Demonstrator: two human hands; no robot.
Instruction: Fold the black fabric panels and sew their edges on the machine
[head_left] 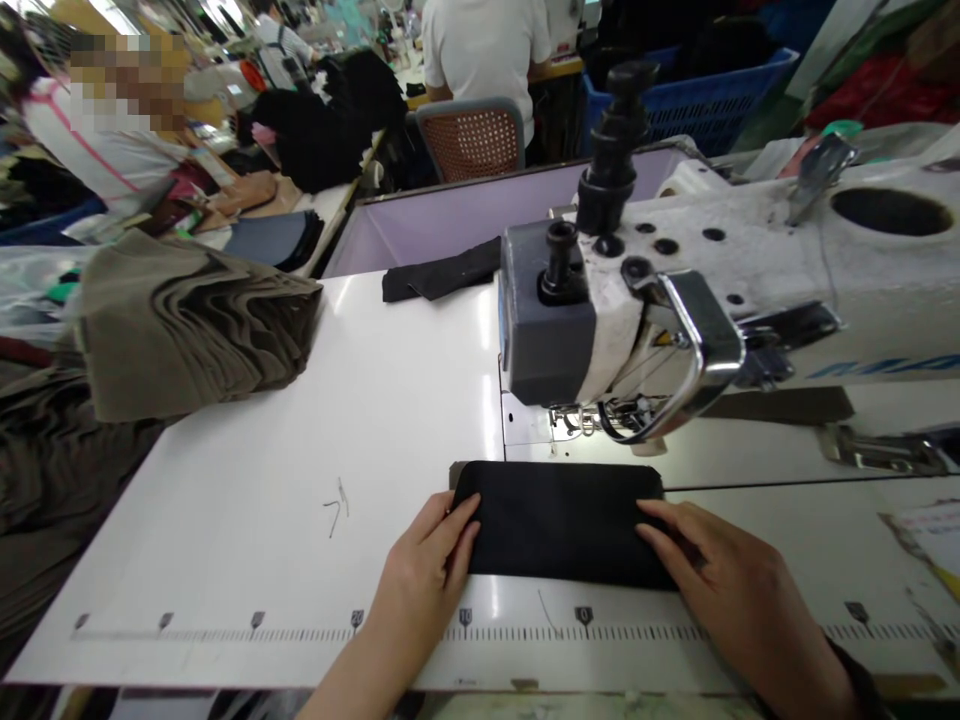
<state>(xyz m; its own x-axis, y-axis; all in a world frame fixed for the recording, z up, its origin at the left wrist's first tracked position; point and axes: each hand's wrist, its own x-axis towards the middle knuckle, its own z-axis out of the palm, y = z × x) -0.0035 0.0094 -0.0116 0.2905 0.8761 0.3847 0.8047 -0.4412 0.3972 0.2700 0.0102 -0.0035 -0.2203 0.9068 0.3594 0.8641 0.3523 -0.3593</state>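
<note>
A black rectangular fabric piece (pixel 562 522) lies flat on the white sewing table (pixel 262 520), just in front of the machine's needle area. A bit of olive fabric shows from under its upper left corner. At its left end my left hand (pixel 431 570) holds the edge between thumb and fingers. My right hand (pixel 720 565) grips the right end the same way, fingertips on top of the cloth. Beyond the piece stands the sewing machine head (pixel 551 315), with its presser foot (pixel 581 420) over the metal plate.
Stacked olive fabric pieces (pixel 195 335) sit on the table's left side. A folded dark strip (pixel 442 272) lies at the back edge. Loose threads (pixel 336 508) are on the surface. Behind are a chair (pixel 472 140), a blue crate (pixel 694 100) and other people seated.
</note>
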